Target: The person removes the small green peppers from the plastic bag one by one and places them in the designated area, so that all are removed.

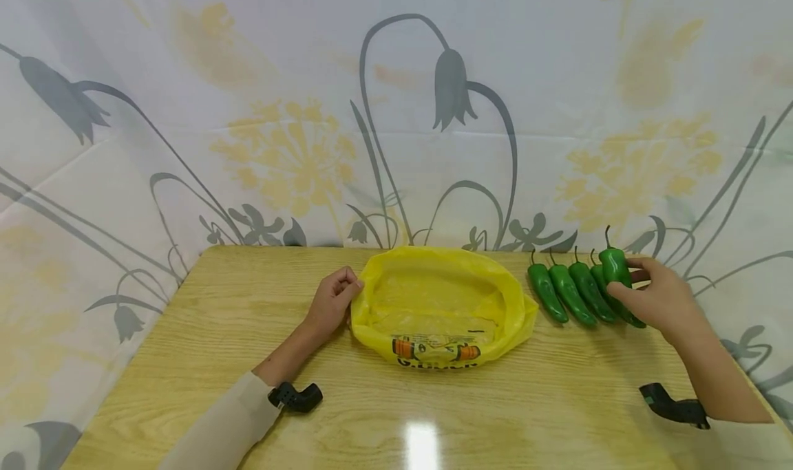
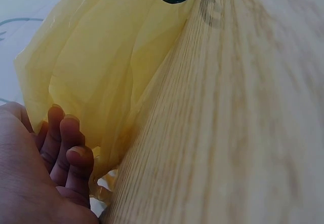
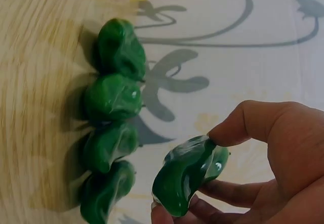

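A yellow plastic bag (image 1: 517, 318) with dark and orange print lies on the table, its wide mouth facing up. At its left edge, my left hand (image 1: 333, 301) pinches the rim. Curled fingers (image 2: 71, 138) show against the yellow film in the left wrist view, with the thumb mostly hidden. My right hand (image 1: 665, 301) holds a green chili pepper (image 3: 182, 176) between thumb and fingers, off the table. Several more green peppers (image 1: 573, 294) lie side by side to the right of the bag, stems toward the back, just left of the held one.
The light wood table (image 1: 248, 298) has its back edge against a flower-patterned cloth (image 1: 297, 78), which also hangs along the left side. A black wrist camera (image 1: 296, 397) sits on the left forearm and another (image 1: 674, 407) on the right one.
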Available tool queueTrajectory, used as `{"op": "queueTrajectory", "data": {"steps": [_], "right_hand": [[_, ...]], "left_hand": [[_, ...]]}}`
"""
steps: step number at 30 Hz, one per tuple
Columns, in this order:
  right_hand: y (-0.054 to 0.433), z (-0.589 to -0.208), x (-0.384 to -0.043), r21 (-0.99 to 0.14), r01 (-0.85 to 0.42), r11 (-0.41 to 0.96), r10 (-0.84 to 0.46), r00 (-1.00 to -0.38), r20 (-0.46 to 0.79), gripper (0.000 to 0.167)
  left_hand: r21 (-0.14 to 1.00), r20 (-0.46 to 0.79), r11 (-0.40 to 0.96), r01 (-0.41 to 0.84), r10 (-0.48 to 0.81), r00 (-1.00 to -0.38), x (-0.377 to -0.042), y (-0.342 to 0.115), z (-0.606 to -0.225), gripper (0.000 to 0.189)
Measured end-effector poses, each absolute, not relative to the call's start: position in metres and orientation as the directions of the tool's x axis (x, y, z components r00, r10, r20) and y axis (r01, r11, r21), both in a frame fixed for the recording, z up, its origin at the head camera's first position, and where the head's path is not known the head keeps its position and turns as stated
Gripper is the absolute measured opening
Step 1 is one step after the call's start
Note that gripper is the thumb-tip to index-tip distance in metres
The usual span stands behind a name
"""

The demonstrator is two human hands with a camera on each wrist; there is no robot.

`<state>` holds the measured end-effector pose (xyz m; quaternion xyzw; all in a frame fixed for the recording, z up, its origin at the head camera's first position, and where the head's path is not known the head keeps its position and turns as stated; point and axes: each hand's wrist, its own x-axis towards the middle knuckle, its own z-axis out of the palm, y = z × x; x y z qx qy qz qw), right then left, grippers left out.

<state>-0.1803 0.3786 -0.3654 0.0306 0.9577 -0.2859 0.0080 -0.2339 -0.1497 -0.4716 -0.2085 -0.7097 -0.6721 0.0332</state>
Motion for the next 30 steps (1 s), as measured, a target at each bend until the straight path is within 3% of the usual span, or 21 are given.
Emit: {"op": "queueTrajectory", "data": {"steps": [15, 30], "right_hand": [[0.414, -0.384, -0.188, -0.562, 0.079, 0.824, 0.081, -0.997, -0.021, 0.074], [0.436, -0.401, -0.19, -0.504, 0.135, 0.853, 0.121, -0.991, -0.062, 0.073]], "left_hand": [[0.934, 0.34, 0.017, 0.357, 0.261, -0.903, -0.236, -0.151, -0.474, 0.023], [0.936, 0.336, 0.017, 0.352, 0.257, -0.906, -0.236, -0.15, -0.474, 0.022]]}}
